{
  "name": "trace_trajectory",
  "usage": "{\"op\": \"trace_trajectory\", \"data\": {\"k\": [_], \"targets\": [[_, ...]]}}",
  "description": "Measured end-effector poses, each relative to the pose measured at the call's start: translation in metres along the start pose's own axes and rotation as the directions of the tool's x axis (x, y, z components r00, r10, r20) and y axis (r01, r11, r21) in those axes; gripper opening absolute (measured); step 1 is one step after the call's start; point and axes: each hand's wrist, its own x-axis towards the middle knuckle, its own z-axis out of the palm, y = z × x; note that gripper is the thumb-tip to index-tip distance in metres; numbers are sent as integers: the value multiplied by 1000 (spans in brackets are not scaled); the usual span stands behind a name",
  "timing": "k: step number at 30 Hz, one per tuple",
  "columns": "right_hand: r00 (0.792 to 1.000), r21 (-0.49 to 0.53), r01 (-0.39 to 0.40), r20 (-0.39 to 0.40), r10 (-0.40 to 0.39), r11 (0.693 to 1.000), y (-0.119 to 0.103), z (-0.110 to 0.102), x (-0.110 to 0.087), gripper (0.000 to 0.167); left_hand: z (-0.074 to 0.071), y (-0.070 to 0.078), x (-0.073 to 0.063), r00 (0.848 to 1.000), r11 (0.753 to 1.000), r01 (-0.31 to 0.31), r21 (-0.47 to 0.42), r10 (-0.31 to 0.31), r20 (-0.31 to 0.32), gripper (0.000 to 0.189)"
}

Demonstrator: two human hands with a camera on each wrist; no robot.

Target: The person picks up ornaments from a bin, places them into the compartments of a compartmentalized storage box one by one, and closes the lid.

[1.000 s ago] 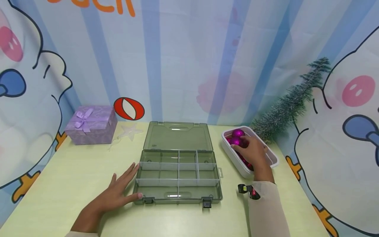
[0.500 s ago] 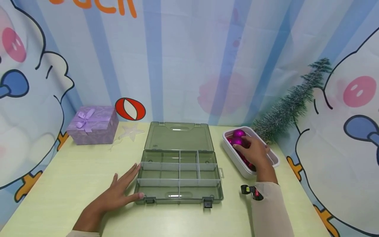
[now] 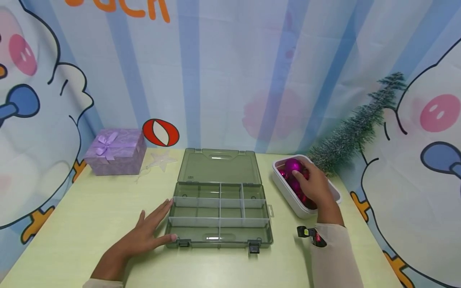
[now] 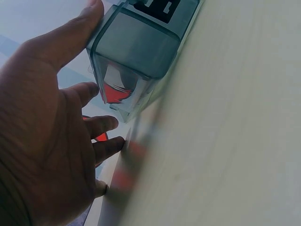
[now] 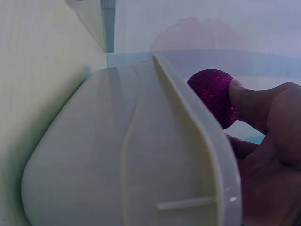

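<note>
A purple-magenta glitter bauble is pinched between the thumb and fingers of my right hand, over a white plastic tub. In the right wrist view the bauble shows above the tub's rim. Several more shiny magenta and red baubles lie inside the tub, partly hidden by the hand. My left hand lies spread against the left side of a green see-through divided box, thumb at its front corner. The left wrist view shows the fingertips along the box's side.
The box's lid is flipped back behind it. A lilac gift box with a bow and a clear star ornament are at back left. A small frosted artificial tree leans at back right. A printed curtain hangs behind the table.
My right hand has taken hold of a bauble and raised it slightly above the others in the tub. The left hand stays at the box; the head view has shifted a little.
</note>
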Motion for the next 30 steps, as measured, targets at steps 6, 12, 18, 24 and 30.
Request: {"op": "trace_trajectory", "data": {"k": [6,12,18,24,30], "targets": [[999,226,37,18,-42,973,-7,-2,-1,62,0,-1,1,1000,1000,2,2,-2,0,103],[999,372,7,42,-25,928,-16,3,-2,72,1,-1,3,1000,1000,6,6,-6,3,104],[998,413,59,-40,-46,909,-29,16,0,69,1,-2,3,1000,1000,2,10,-2,-1,104],[996,482,81,-16,-83,873,-40,31,3,64,2,-4,1,1000,1000,12,17,-12,1,103],[989,492,118,16,-145,863,-53,45,6,63,2,-4,1,1000,1000,8,16,-8,-5,103]]}}
